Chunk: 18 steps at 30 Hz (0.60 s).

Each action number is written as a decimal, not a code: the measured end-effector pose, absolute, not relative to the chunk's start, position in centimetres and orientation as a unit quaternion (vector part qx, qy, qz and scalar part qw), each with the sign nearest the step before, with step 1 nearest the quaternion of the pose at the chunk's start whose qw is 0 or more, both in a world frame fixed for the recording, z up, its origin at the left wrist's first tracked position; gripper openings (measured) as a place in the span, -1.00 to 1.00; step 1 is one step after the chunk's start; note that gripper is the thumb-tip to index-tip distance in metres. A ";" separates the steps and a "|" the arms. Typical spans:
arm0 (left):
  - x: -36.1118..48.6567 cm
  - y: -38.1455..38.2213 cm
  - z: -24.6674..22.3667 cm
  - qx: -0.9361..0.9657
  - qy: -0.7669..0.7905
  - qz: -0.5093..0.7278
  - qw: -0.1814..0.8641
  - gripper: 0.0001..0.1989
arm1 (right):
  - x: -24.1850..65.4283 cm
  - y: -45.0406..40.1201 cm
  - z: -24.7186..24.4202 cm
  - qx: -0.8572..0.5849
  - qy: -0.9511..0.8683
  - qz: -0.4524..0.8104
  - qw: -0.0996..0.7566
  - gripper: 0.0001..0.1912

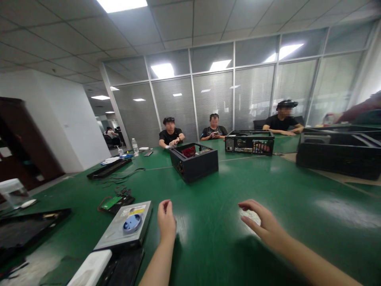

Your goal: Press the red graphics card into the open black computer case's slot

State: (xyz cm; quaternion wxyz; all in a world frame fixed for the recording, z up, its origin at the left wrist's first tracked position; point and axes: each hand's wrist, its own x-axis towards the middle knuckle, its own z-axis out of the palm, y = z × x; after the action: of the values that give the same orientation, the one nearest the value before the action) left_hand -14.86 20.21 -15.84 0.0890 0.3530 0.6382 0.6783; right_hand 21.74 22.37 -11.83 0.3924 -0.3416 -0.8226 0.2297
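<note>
Spanning the foreground, the green tabletop (208,246) bears an optical drive (122,237). Just right of it, the left hand (167,222) curls, fingertip contact unclear; farther right, the right hand's (263,224) grip gapes empty. Seemingly between grasps; touching the drive needs reaching left.

No legible text, brand, number or sign. Label (137,211), yellow and white, on top of silver drive (114,233): print too small and blurred to read. Clear bottle (135,148) on green table (205,222): any wording likewise unreadable.
</note>
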 end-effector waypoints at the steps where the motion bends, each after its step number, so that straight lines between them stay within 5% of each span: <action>1: -15.1 20.3 -16.0 0.331 0.633 0.694 0.089 -0.65 | 21.6 22.5 -10.8 -0.333 -0.828 0.196 0.406 -0.57; 5: -15.5 20.7 -16.6 0.306 0.623 0.712 0.107 -0.60 | 19.6 25.7 -4.3 -0.285 -0.860 0.077 0.416 -0.40; 9: -14.9 20.6 -16.4 0.344 0.632 0.685 0.115 -0.60 | 15.3 33.4 1.7 -0.339 -0.895 0.009 0.289 -0.45; 13: -14.7 20.4 -16.1 0.370 0.638 0.664 0.123 -0.59 | 12.3 39.3 2.4 -0.395 -0.908 0.021 0.137 -0.36; 18: -15.2 20.3 -16.2 0.357 0.646 0.664 0.120 -0.59 | 11.9 39.0 1.7 -0.397 -0.915 0.031 0.065 -0.35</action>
State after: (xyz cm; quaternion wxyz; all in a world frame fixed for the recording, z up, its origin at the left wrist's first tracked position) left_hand -15.24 20.33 -16.16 0.1199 0.3566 0.6459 0.6643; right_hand 11.94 38.98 1.72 0.0648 -0.3973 -0.9149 0.0307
